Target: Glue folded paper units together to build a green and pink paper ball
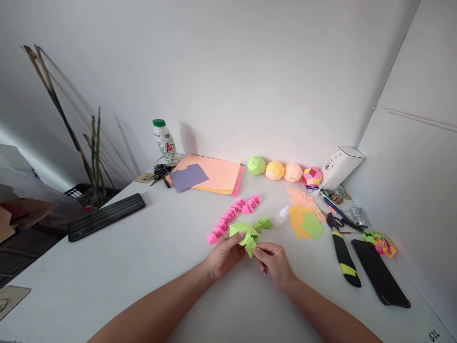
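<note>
My left hand [228, 251] is closed around a green folded-paper model [243, 229], its thumb resting on top. At the model's lower right, my right hand [274, 263] pinches a green pointed paper piece [251, 247] that touches the model. Whether that piece is joined on cannot be told. Two loose green paper units [263, 223] lie just beyond. A row of pink folded-paper units [228, 216] runs behind and left of my left hand. A small white glue bottle [281, 216] is beyond my right hand.
Paper balls [274, 170] line the wall. Coloured sheets [214, 171], a purple piece [189, 178] and a white bottle [165, 143] are at back left. A black ruler-like bar [107, 217] lies left. Cut papers [306, 221], scissors [334, 222], a cutter [345, 262] and phone [380, 272] lie right.
</note>
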The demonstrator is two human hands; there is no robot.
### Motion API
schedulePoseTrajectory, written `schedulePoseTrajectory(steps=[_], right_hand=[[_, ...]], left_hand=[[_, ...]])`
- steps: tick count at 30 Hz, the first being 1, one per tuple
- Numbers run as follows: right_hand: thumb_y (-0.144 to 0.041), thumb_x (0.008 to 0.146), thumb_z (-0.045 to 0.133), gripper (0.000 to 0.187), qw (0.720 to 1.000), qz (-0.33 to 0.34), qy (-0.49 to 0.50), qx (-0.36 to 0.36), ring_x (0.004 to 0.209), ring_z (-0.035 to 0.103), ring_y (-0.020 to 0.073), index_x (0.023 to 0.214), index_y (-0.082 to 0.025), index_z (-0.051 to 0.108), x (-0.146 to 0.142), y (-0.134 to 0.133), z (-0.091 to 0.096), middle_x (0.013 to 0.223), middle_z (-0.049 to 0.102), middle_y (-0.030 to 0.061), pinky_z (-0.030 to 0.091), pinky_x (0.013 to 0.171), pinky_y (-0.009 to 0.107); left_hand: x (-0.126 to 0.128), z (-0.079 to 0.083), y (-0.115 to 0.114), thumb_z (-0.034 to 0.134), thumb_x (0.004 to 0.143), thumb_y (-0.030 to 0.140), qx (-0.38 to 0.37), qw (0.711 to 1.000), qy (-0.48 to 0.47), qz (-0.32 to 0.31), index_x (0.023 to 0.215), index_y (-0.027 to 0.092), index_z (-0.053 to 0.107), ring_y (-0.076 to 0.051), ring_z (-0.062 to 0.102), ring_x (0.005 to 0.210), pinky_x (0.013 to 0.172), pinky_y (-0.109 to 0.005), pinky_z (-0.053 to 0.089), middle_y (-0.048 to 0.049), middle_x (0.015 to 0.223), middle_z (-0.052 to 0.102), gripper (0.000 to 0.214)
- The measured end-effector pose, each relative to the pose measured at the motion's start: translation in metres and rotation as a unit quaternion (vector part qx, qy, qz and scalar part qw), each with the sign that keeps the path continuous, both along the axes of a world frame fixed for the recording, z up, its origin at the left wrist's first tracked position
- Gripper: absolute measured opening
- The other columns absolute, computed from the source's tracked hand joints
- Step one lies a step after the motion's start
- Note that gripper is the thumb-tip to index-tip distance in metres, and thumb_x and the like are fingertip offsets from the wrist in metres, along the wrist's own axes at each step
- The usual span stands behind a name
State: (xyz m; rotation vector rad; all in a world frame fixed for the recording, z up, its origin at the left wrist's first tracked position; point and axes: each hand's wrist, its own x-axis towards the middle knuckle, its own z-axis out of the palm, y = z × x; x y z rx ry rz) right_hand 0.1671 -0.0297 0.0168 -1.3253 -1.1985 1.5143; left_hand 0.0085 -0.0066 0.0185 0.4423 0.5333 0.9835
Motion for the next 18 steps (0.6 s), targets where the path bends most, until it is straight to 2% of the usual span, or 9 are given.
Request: schedulePoseTrajectory(steps=[5,18], right_hand=[[-0.045,0.073,0.066,0.031,1.0,-0.001,-0.004,-0.001,0.039,0.033,0.0083,0.06,-0.018,0.058,-0.0005,-0.0003,0.0006,0.038,0.039,-0.0073,0.026,0.041,0.023],[-0.047,0.07,0.066,0.031,1.0,-0.009,-0.008,-0.013,0.04,0.033,0.0087,0.061,-0.018,0.06,-0.0028,-0.0003,0.0041,0.039,0.039,-0.007,0.026,0.041,0.024]], left_hand=[[0.0014,0.0009,-0.0009,0.069,0.077,0.026,0.02,1.0,0.016,0.013,0.081,0.014,0.066,-0.019,0.062,0.072,0.079,-0.036,0.046,-0.0076,0.082,0.069,0.014],[0.0031,0.0022,-0.0029,0.069,0.077,0.026,0.027,0.998,0.036,0.035,0.08,0.014,0.067,-0.019,0.062,0.074,0.076,-0.034,0.044,-0.0065,0.077,0.069,0.012]])
